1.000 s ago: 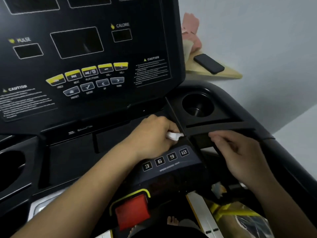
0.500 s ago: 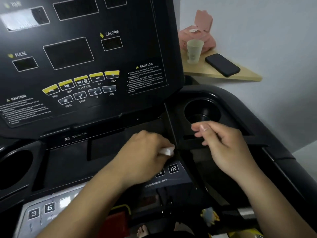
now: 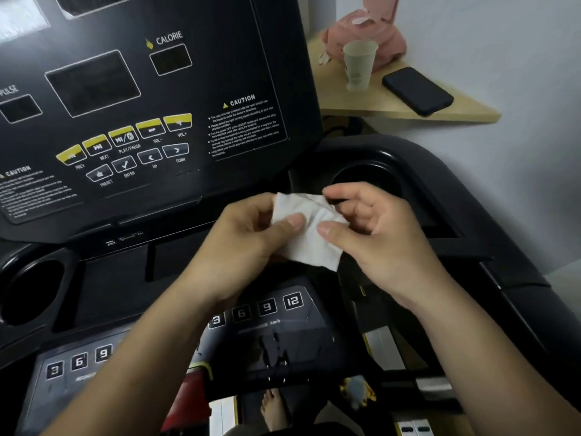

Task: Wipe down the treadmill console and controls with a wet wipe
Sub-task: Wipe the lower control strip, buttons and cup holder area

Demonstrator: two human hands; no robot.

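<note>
- The black treadmill console (image 3: 151,99) fills the far left, its panel tilted toward the viewer, with dark display windows and yellow and grey buttons (image 3: 125,146).
- A wooden shelf (image 3: 393,105) juts from the wall at far right, beside the console.
- A round cup holder (image 3: 364,177) sits in the console's right wing, just beyond the right hand.
- The left hand (image 3: 245,234) pinches the wet wipe with its thumb on top.
- The right hand (image 3: 377,228) grips the wipe's right edge between thumb and fingers.
- The wet wipe (image 3: 309,231), white and partly unfolded, is stretched between both hands, held above the speed keys (image 3: 267,306).
- On the shelf: a pink wipe pack (image 3: 371,29), a paper cup (image 3: 358,64), a black phone (image 3: 418,91).
</note>
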